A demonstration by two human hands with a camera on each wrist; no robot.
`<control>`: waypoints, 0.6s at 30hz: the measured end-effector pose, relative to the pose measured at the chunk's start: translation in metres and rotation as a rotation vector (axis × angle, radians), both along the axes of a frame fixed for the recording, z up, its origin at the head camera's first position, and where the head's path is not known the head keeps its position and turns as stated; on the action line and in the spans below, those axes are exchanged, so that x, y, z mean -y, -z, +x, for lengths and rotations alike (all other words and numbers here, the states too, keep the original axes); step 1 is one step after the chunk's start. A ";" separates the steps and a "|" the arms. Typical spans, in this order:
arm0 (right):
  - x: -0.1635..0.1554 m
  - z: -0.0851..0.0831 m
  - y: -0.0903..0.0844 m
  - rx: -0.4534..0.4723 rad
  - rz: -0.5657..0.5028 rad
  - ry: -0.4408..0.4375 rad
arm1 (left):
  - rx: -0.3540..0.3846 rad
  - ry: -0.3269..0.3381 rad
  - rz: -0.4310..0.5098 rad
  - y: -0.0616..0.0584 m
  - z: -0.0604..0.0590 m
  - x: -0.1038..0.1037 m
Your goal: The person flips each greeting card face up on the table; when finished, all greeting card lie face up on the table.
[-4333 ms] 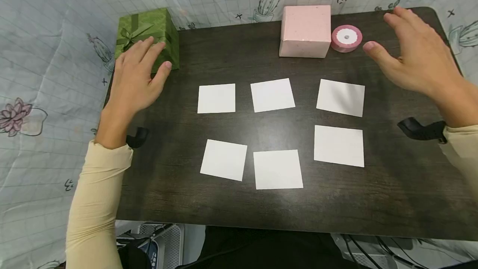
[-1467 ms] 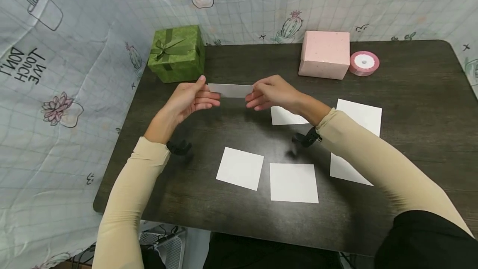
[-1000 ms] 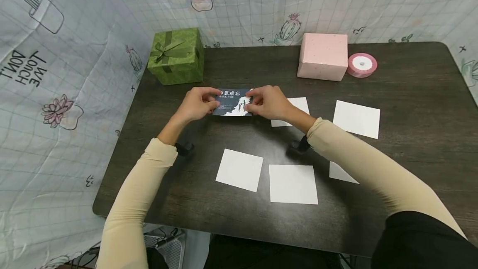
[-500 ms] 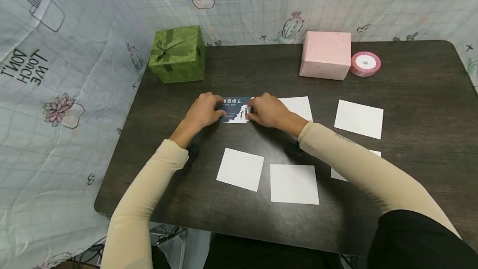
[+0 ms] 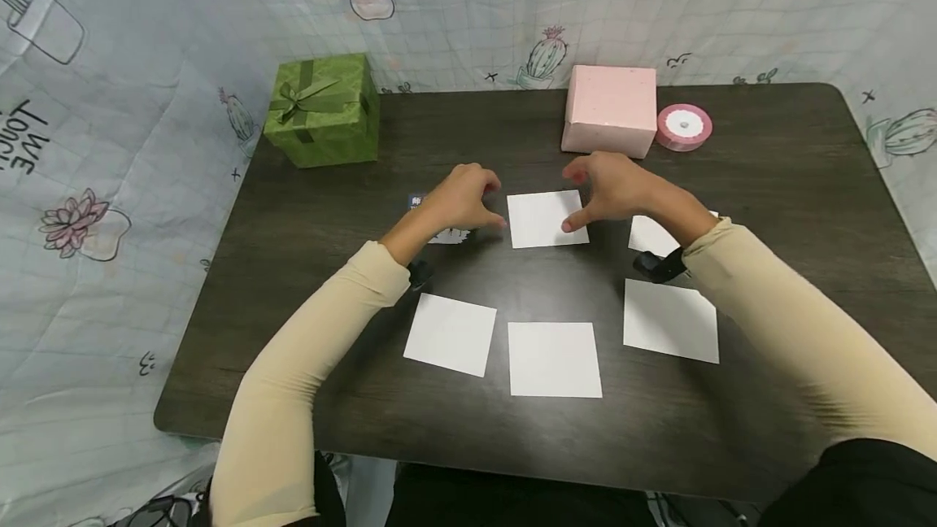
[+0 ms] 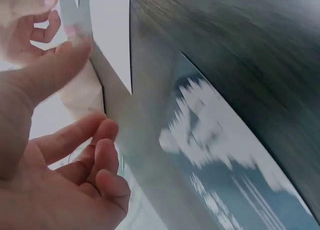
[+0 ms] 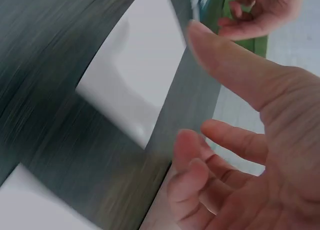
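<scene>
The printed card (image 5: 439, 222) is lying face up on the dark table (image 5: 769, 185), at the left end of the far row of cards, mostly hidden in the head view beneath the left hand (image 5: 464, 200); the left wrist view is showing its blue and white print (image 6: 225, 160) flat on the wood, blurred. Just right of it the white middle card (image 5: 546, 219) is lying blank side up, with a strip of bare table between the two. Open table is running from the printed card out to the left edge and back toward the green gift box (image 5: 324, 110), which is standing well apart at the far left corner. Nearer the person, three more white cards (image 5: 554, 359) are lying in a row, and another white card (image 5: 651, 236) is partly covered by the right forearm.

Half a second ago both hands were pinching the printed card at its two ends; now they are off it, and the right hand (image 5: 618, 189) is hanging over the white middle card instead.

The left hand is hovering just above the printed card, fingers loosely bent and holding nothing. The right hand is arched above the white middle card, thumb and fingers spread and relaxed, gripping nothing. The pink box (image 5: 611, 111) and the ribbon spool (image 5: 684, 127) are standing beyond it at the far edge.
</scene>
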State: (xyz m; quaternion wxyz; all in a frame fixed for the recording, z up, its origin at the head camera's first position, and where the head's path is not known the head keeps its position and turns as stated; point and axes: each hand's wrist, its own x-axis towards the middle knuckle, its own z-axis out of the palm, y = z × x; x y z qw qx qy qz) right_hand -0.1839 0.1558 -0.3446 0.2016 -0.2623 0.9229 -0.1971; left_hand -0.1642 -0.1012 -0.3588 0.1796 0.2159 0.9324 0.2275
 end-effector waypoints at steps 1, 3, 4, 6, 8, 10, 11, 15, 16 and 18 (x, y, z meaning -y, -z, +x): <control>-0.007 -0.001 0.001 0.008 0.008 0.013 | 0.005 0.015 -0.018 0.001 -0.003 -0.007; -0.019 -0.001 0.006 0.024 0.023 0.033 | 0.005 0.042 -0.082 0.003 -0.007 -0.019; -0.023 -0.001 0.009 0.030 0.028 0.043 | 0.001 0.054 -0.120 0.004 -0.008 -0.025; -0.029 -0.001 0.016 0.045 0.030 0.056 | -0.011 0.074 -0.205 0.007 -0.009 -0.035; -0.033 0.000 0.022 0.056 0.035 0.061 | -0.012 0.089 -0.274 0.010 -0.009 -0.043; -0.033 0.001 0.027 0.060 0.032 0.058 | -0.004 0.084 -0.300 0.012 -0.009 -0.047; -0.032 0.002 0.030 0.062 0.028 0.058 | 0.004 0.076 -0.298 0.014 -0.009 -0.048; -0.026 0.002 0.033 0.071 0.033 0.066 | 0.022 0.044 -0.240 0.018 -0.010 -0.049; -0.024 0.002 0.033 0.076 0.035 0.073 | 0.023 0.034 -0.226 0.019 -0.010 -0.050; -0.023 0.001 0.034 0.092 0.039 0.082 | 0.030 0.012 -0.197 0.021 -0.011 -0.050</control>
